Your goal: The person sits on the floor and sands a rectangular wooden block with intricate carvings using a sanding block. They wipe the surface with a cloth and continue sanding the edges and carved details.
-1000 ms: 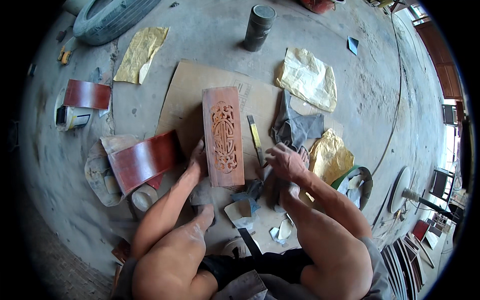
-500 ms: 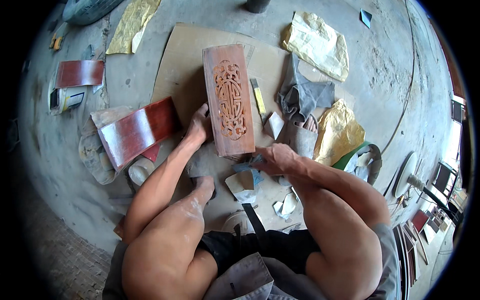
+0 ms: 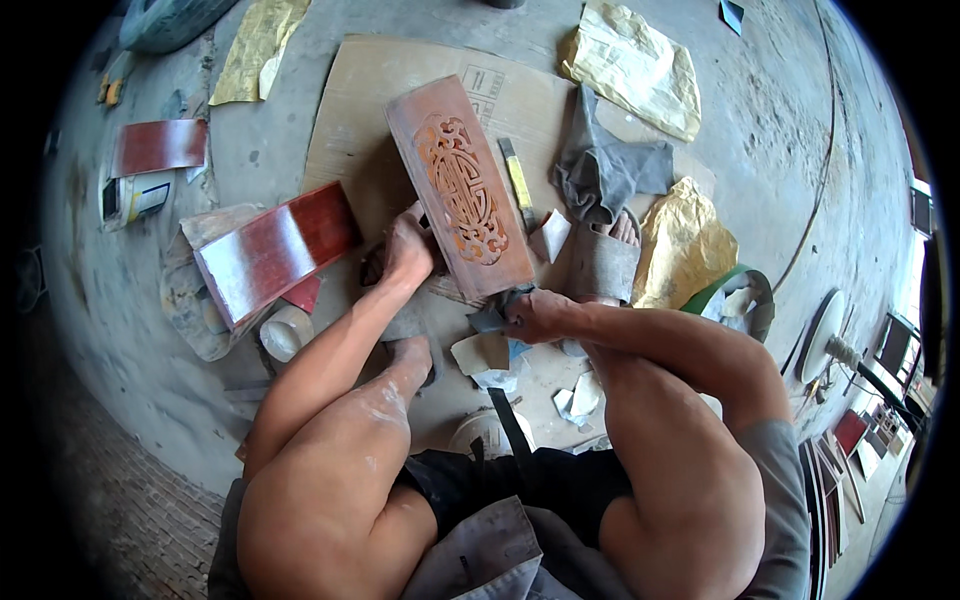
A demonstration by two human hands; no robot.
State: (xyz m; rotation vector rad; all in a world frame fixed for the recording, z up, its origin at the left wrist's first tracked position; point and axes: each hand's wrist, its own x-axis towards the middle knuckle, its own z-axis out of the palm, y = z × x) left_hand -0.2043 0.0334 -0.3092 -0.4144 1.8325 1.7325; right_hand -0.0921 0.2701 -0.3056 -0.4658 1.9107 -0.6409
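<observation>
A brown wooden box (image 3: 503, 232) with a pierced, carved pattern on its top face stands tilted in front of me, over a flat cardboard sheet (image 3: 350, 90). My left hand (image 3: 408, 248) is closed on the box's left side, its fingertips partly hidden. At the near end of the box, my right hand (image 3: 538, 315) pinches a piece of dark grey sandpaper (image 3: 490, 318) against or very close to the lower edge. Just below lie folded sandpaper scraps (image 3: 482, 352). A yellow-and-black utility knife (image 3: 517, 180) rests right of the box, near a pale folded scrap (image 3: 551, 236).
Left of the box, a glossy red-brown wooden piece (image 3: 280, 250) leans on a cloth beside a white cup (image 3: 285, 335). A grey rag (image 3: 615, 165) and crumpled yellow paper (image 3: 685, 245) lie to the right, near a green-rimmed round container (image 3: 745, 285). A fan (image 3: 822, 335) stands farther right.
The box has turned, its far end swinging left and its near end right. My left hand has shifted slightly right along its side. Grey sandpaper now shows in my right hand at the near end.
</observation>
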